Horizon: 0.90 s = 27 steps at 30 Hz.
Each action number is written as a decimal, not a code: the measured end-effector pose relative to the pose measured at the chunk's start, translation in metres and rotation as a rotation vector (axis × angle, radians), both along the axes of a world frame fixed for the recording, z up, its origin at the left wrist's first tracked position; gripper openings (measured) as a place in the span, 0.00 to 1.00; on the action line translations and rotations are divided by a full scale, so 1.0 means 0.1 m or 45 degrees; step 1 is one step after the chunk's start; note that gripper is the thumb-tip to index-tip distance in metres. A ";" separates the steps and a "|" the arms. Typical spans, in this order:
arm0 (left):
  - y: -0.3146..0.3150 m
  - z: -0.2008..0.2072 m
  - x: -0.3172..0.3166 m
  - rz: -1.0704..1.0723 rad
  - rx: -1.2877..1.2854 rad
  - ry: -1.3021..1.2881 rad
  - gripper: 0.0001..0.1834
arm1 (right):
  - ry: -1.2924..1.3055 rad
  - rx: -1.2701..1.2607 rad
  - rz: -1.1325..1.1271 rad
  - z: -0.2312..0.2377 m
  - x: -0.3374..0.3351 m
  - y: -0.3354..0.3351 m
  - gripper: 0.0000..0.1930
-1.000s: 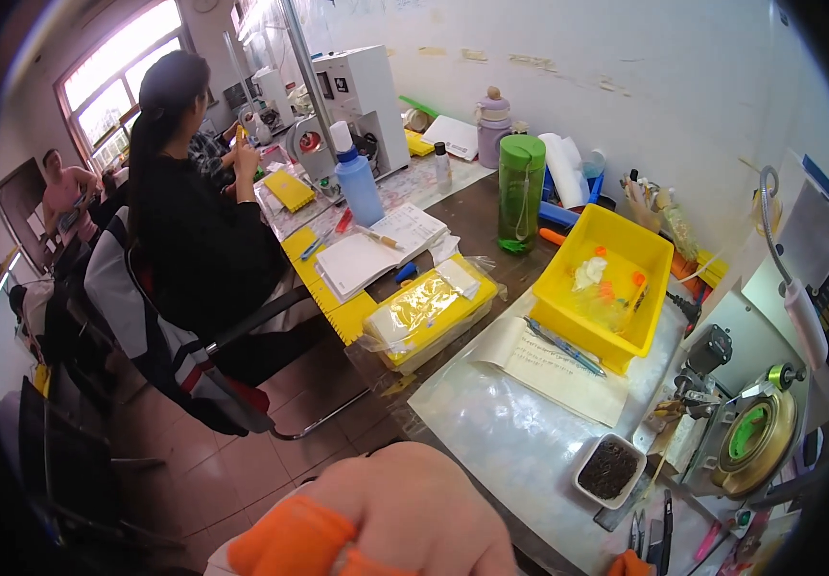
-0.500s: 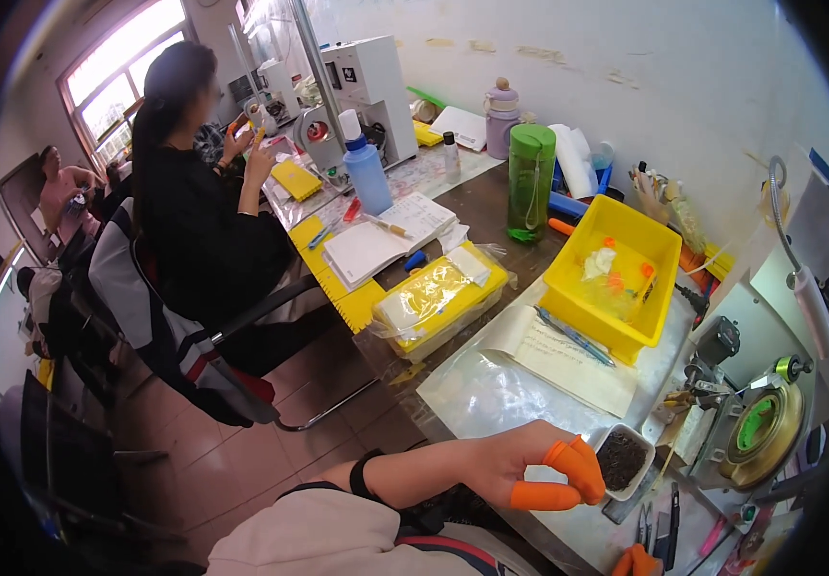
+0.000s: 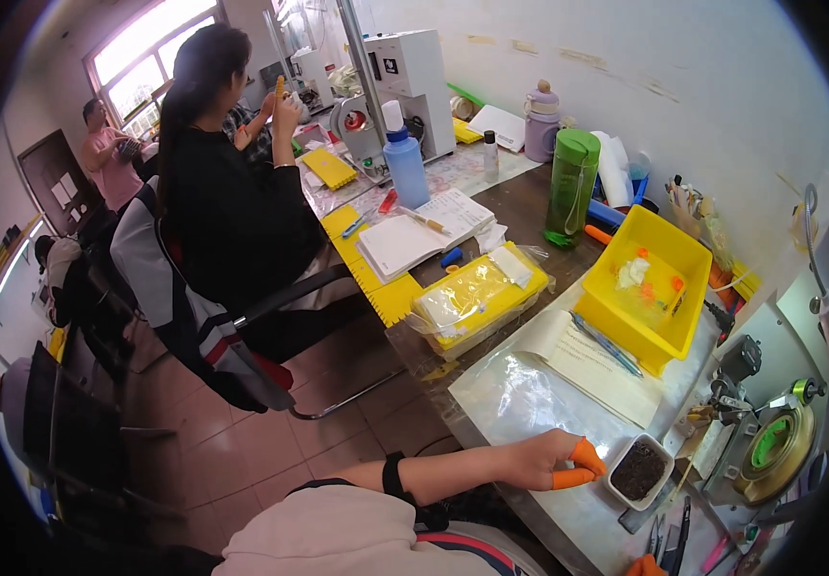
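Observation:
My left hand [image 3: 551, 461] reaches across the front of the bench, orange finger cots on its thumb and fingers. Thumb and fingers are pinched together at the left rim of a small white dish [image 3: 647, 499] of dark granules; anything between them is too small to make out. Of my right hand [image 3: 645, 566], only orange-covered fingertips show at the lower edge, so its grip is hidden. Just beside those fingertips lie tweezers [image 3: 659, 540] and a dark slim tool [image 3: 680, 538].
A yellow bin [image 3: 688, 331] holds small orange and white pieces. Nearby are an open notebook [image 3: 602, 379] with pens, a plastic-wrapped yellow box [image 3: 477, 302] and a green bottle [image 3: 571, 187]. A machine with a round wheel [image 3: 774, 451] stands right. A co-worker [image 3: 232, 202] sits left.
The whole view has shifted, moving the bench scene rightward. My left hand appears smaller and farther off, its fingertips drawn closer together beside the dish. Less of my right hand shows.

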State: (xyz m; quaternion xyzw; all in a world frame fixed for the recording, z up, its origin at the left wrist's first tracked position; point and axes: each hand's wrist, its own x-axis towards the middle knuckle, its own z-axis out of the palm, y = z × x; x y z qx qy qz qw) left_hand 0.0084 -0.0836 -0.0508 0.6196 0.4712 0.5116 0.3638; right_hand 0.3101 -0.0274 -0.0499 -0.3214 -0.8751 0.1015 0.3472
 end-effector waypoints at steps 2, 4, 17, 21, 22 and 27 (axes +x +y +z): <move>0.03 -0.02 -0.01 0.021 0.025 0.006 0.06 | -0.053 -0.006 -0.032 0.01 0.00 -0.01 0.06; 0.05 -0.01 -0.01 0.024 -0.022 -0.058 0.06 | -0.023 -0.050 -0.037 0.04 -0.02 -0.02 0.06; 0.08 -0.07 0.00 0.032 -0.055 -0.018 0.08 | -0.014 0.011 -0.014 -0.01 0.02 0.01 0.06; 0.08 -0.06 0.01 0.033 -0.078 -0.018 0.08 | -0.063 0.023 -0.021 0.00 0.04 0.01 0.06; 0.08 -0.05 0.01 0.036 -0.095 -0.015 0.08 | -0.054 0.014 -0.021 0.00 0.03 0.01 0.06; 0.07 -0.08 0.00 0.035 -0.061 -0.007 0.09 | -0.043 0.011 -0.026 0.00 0.01 0.00 0.06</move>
